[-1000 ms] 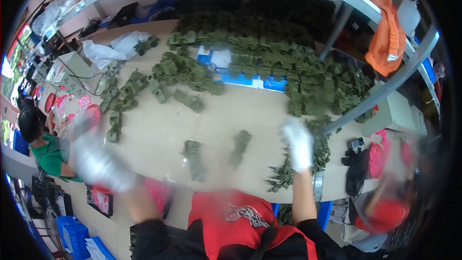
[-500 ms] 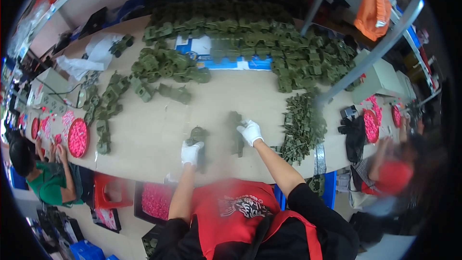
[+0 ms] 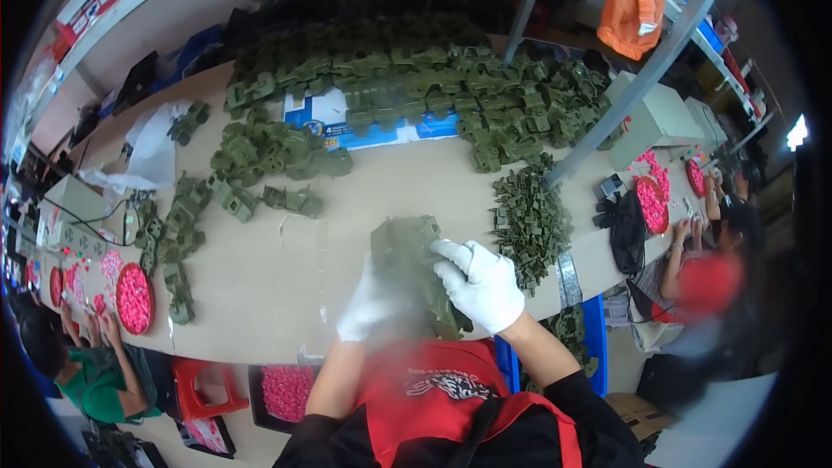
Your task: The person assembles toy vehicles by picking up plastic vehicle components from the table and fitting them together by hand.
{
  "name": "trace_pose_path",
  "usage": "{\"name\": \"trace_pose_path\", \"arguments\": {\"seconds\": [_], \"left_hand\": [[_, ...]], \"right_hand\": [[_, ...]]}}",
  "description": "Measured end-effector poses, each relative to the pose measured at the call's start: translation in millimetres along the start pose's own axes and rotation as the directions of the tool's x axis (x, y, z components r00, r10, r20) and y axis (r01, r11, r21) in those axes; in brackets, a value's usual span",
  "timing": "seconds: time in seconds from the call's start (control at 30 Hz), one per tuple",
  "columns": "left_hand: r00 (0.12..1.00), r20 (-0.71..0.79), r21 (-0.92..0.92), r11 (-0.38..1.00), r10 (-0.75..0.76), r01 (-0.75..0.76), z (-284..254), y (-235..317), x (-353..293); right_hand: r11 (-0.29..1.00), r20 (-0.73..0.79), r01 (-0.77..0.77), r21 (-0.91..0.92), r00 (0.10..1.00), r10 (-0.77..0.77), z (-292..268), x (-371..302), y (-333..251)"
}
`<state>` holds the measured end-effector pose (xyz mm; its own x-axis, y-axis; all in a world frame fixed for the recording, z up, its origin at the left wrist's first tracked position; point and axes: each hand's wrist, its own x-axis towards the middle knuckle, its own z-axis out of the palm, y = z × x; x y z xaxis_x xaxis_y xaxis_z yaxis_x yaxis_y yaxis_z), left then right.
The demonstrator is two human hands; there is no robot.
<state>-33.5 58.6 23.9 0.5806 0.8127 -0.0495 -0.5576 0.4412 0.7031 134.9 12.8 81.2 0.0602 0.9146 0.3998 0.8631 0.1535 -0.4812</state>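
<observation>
A dark green plastic toy army vehicle (image 3: 407, 251) is raised close to my chest, partly blurred. My left hand (image 3: 368, 308), in a white glove, grips it from its left side; the fingers are mostly behind it and smeared. My right hand (image 3: 481, 286), also gloved in white, is closed against its right edge, thumb and fingers bent onto it. Lower down, another stretch of green plastic (image 3: 446, 316) shows below my right fingers; whether it is a separate piece cannot be made out.
Green toy vehicles (image 3: 260, 152) lie heaped at left and along the back (image 3: 529, 95). Small green parts (image 3: 529, 217) form a pile on the right, near a slanting metal post (image 3: 641, 69). Blue bins (image 3: 595, 342) stand below the table edge. People with pink pieces in red trays (image 3: 134, 299) work either side.
Both hands have come up and toward my body from the table, bringing green pieces that were apart before. The whole view has shifted slightly.
</observation>
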Motion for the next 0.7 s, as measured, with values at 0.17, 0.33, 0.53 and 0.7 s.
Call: {"name": "trace_pose_path", "arguments": {"seconds": [0.17,0.33,0.53,0.7], "left_hand": [[0.992,-0.011,0.085,0.988,0.128,-0.126,6,-5,5],[0.955,0.088,0.051,0.957,0.282,-0.287,3,-13,3],[0.927,0.230,-0.305,0.926,0.297,-0.222,-20,-33,7],[0.934,0.161,-0.252,0.928,0.320,-0.274,5,-12,2]], "right_hand": [[0.999,0.042,0.046,0.008,0.998,-0.047,-20,10,-16],[0.986,0.063,0.121,0.114,0.990,-0.129,-26,15,-12],[0.982,0.096,0.126,0.141,0.985,-0.140,-32,23,-27],[0.974,0.124,0.142,0.175,0.978,-0.165,-28,25,-26]]}}
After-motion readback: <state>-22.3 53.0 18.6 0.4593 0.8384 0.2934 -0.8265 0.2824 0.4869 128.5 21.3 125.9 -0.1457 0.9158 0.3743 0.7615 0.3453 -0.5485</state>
